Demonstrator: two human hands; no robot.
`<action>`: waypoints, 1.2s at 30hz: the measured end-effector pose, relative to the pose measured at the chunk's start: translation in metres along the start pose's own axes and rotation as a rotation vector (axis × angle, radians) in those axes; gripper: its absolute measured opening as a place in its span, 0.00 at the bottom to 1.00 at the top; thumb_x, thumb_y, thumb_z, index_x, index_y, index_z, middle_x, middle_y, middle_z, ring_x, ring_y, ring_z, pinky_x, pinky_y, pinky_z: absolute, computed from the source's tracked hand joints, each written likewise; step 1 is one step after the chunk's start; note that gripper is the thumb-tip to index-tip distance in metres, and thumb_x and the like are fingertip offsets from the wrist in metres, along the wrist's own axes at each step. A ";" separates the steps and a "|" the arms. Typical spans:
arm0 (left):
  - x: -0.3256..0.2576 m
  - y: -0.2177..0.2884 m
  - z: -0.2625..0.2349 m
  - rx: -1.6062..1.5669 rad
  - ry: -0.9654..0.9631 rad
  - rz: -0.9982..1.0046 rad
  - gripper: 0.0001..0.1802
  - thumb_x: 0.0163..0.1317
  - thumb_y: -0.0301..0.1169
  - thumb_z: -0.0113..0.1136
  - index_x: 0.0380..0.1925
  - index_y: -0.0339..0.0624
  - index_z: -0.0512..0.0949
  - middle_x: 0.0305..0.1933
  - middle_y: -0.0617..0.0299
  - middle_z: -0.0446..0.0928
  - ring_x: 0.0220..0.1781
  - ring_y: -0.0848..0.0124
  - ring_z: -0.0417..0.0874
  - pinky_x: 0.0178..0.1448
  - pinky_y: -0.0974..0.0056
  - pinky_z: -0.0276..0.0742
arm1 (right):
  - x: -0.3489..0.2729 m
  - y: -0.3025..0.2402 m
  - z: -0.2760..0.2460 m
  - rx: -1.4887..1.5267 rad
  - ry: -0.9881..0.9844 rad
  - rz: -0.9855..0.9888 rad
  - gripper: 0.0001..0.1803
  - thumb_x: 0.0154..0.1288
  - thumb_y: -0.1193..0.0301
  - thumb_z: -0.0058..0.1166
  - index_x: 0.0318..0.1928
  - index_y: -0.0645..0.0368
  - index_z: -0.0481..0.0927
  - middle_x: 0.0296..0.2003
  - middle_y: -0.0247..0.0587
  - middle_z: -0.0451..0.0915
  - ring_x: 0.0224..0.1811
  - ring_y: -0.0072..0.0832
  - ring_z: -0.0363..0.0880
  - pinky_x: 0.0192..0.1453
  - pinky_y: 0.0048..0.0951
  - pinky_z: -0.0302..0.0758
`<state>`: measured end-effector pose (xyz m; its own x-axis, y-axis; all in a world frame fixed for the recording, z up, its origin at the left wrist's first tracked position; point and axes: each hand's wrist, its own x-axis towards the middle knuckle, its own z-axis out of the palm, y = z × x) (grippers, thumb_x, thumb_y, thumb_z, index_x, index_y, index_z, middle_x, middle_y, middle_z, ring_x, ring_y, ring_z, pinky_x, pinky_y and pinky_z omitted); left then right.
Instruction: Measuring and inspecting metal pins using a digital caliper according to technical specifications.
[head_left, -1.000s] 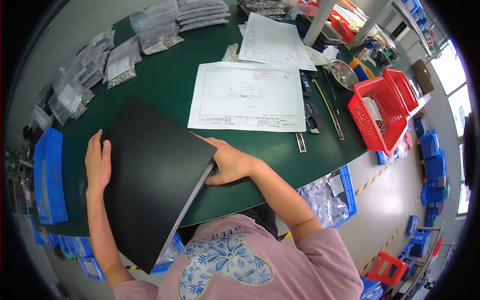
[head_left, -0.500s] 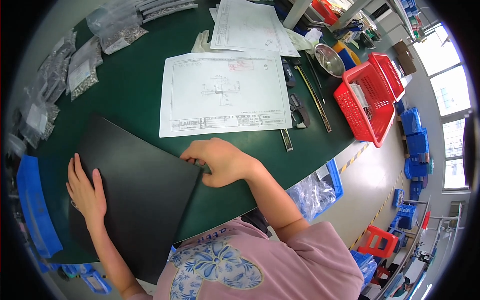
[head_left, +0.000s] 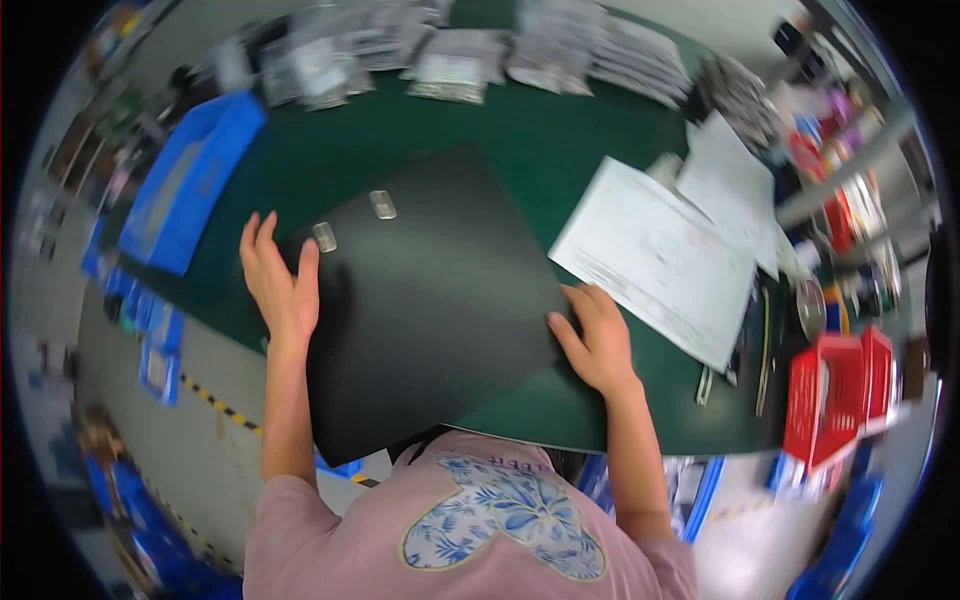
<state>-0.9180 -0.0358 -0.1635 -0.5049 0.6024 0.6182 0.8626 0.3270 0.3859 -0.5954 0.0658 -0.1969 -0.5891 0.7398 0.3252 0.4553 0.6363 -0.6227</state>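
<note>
A large black sheet (head_left: 430,300) lies turned at an angle on the green table, its near corner hanging over the front edge. Two small clear rounded rectangles, a right one (head_left: 383,204) and a left one (head_left: 324,237), show near its far left edge; whether they lie on it or are set into it I cannot make out. My left hand (head_left: 284,290) is open at the left edge, fingers spread and thumb by the sheet. With my right hand (head_left: 600,345) I hold the right edge, thumb on top and fingers bent at the side.
Printed drawings (head_left: 650,260) lie to the right, with a red basket (head_left: 838,395) beyond them. A long blue bin (head_left: 190,185) stands at the left. Several bags of small parts (head_left: 455,65) line the table's far side. Blue crates sit on the floor.
My view has swung left. The sheet has turned, and the two clear rectangles have come into sight. My right hand has shifted from a corner pinch to a looser hold at the right edge.
</note>
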 end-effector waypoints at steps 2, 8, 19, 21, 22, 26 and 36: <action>-0.038 -0.027 -0.034 0.099 -0.008 -0.197 0.31 0.53 0.39 0.54 0.54 0.34 0.59 0.60 0.44 0.53 0.62 0.52 0.55 0.63 0.57 0.50 | -0.002 -0.005 0.004 -0.070 0.060 0.093 0.28 0.50 0.63 0.53 0.50 0.67 0.66 0.37 0.49 0.71 0.39 0.43 0.69 0.44 0.37 0.66; -0.141 -0.040 -0.053 -0.456 -0.210 -0.721 0.44 0.48 0.44 0.62 0.58 0.31 0.53 0.62 0.47 0.51 0.63 0.56 0.55 0.64 0.59 0.50 | -0.005 -0.012 0.015 -0.003 -0.033 0.062 0.41 0.46 0.63 0.55 0.58 0.70 0.54 0.39 0.56 0.69 0.43 0.46 0.67 0.48 0.38 0.64; -0.234 -0.097 -0.098 -1.649 -0.089 -1.308 0.35 0.47 0.43 0.56 0.54 0.35 0.63 0.56 0.51 0.66 0.57 0.56 0.66 0.60 0.55 0.62 | -0.008 -0.028 0.035 0.353 -0.227 -0.204 0.44 0.45 0.63 0.58 0.60 0.67 0.52 0.50 0.57 0.65 0.50 0.47 0.64 0.55 0.39 0.61; -0.245 -0.107 -0.088 -1.689 -0.067 -1.284 0.35 0.46 0.42 0.56 0.54 0.35 0.63 0.56 0.51 0.66 0.56 0.56 0.66 0.60 0.55 0.62 | -0.008 -0.034 0.040 0.303 -0.136 -0.353 0.43 0.46 0.62 0.57 0.60 0.67 0.51 0.53 0.56 0.63 0.54 0.46 0.62 0.58 0.38 0.59; -0.249 -0.109 -0.081 -1.700 -0.049 -1.267 0.35 0.46 0.41 0.56 0.54 0.35 0.62 0.56 0.51 0.66 0.56 0.56 0.66 0.60 0.54 0.62 | -0.009 -0.040 0.042 0.333 -0.097 -0.286 0.41 0.49 0.63 0.55 0.60 0.66 0.52 0.55 0.55 0.62 0.57 0.45 0.60 0.60 0.38 0.57; -0.259 -0.116 -0.069 -1.822 0.001 -1.172 0.35 0.44 0.39 0.55 0.54 0.34 0.62 0.55 0.50 0.66 0.56 0.55 0.67 0.59 0.54 0.62 | -0.004 -0.069 0.043 0.775 -0.265 -0.083 0.32 0.59 0.66 0.47 0.61 0.64 0.53 0.58 0.52 0.59 0.63 0.39 0.55 0.64 0.34 0.52; -0.190 -0.068 -0.070 -2.262 0.120 -0.493 0.36 0.40 0.35 0.56 0.54 0.33 0.62 0.55 0.50 0.66 0.55 0.54 0.67 0.59 0.52 0.62 | 0.051 -0.124 0.019 1.300 -0.322 -0.405 0.42 0.56 0.71 0.49 0.65 0.56 0.37 0.58 0.47 0.58 0.54 0.32 0.65 0.52 0.33 0.65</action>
<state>-0.8832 -0.2236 -0.2596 -0.6628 0.7011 0.2631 -0.6403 -0.7128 0.2862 -0.6943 0.0206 -0.1165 -0.7351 0.3606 0.5741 -0.6142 0.0042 -0.7891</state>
